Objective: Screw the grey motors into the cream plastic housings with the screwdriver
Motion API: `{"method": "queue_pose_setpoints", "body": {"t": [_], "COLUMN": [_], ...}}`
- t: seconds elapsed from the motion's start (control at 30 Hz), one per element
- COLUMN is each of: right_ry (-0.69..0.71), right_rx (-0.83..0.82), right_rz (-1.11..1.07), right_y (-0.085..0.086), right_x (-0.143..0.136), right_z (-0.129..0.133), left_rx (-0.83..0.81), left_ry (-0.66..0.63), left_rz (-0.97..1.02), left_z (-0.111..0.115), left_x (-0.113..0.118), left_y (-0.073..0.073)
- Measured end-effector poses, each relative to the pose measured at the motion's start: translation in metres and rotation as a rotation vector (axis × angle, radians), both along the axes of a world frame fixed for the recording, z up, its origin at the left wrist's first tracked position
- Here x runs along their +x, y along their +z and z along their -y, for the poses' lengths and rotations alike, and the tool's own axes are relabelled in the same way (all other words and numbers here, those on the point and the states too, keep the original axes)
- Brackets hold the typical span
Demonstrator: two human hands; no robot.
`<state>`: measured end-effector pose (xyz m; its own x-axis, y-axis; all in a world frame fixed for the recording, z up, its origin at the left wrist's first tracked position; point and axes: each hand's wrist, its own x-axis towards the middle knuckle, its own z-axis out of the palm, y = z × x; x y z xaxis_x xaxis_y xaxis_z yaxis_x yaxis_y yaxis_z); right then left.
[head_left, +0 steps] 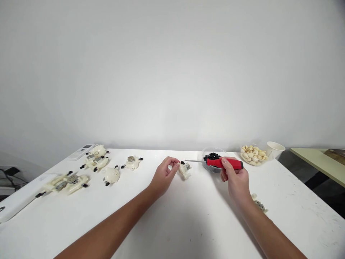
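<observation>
White table against a bare wall: the left hand pinches a small cream motor part at its fingertips, just above the tabletop. Close to its right, the right hand grips a red screwdriver, blade pointing left toward the part.

White table with cream toy parts, bowls.

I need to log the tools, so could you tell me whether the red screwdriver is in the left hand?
No, the right hand grips the red screwdriver; the left hand holds a small cream part.
</observation>
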<state>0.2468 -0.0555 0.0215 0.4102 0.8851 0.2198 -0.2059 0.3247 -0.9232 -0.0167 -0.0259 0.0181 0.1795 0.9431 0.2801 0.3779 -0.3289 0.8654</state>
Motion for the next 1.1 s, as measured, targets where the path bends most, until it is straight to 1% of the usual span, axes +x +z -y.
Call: {"method": "queue_pose_setpoints", "body": {"t": [0.23, 0.43, 0.53, 0.63, 0.73, 0.77, 0.83, 0.9, 0.97, 1.1], "right_ry": [0.024, 0.049, 0.055, 0.03, -0.005, 0.007, 0.085, 0.173, 0.23, 0.234], "right_rx": [-0.006, 0.0, 0.007, 0.023, 0.028, 0.022, 0.006, -0.009, -0.01, 0.043], "right_rz": [-0.005, -0.005, -0.001, -0.006, -0.004, 0.008, 0.054, 0.138, 0.251, 0.402], "right_y": [-0.004, -0.004, -0.004, -0.001, 0.006, 0.009, 0.01, 0.006, -0.002, -0.016], "right_x": [0.0, -0.001, -0.001, -0.001, -0.003, -0.005, -0.009, -0.015, -0.022, -0.036], "right_z": [0.0, 0.001, 0.001, 0.003, 0.008, 0.01, 0.014, 0.017, 0.018, 0.015], "left_rx": [0.035, 0.043, 0.097, 0.15, 0.159, 0.163, 0.171, 0.18, 0.195, 0.232], "left_ry": [0.003, 0.02, 0.009, -0.017, -0.024, -0.029, -0.049, -0.071, -0.098, -0.185], "left_rz": [-0.012, -0.013, -0.01, -0.025, -0.035, -0.039, -0.048, -0.057, -0.068, -0.107], "left_z": [0.002, 0.003, 0.004, 0.005, 0.007, 0.007, 0.009, 0.01, 0.011, 0.014], "left_x": [0.0, 0.0, 0.001, 0.002, 0.002, 0.002, 0.001, 0.002, 0.003, 0.006], "left_y": [0.005, 0.003, 0.004, 0.006, 0.008, 0.008, 0.009, 0.009, 0.01, 0.011]}}
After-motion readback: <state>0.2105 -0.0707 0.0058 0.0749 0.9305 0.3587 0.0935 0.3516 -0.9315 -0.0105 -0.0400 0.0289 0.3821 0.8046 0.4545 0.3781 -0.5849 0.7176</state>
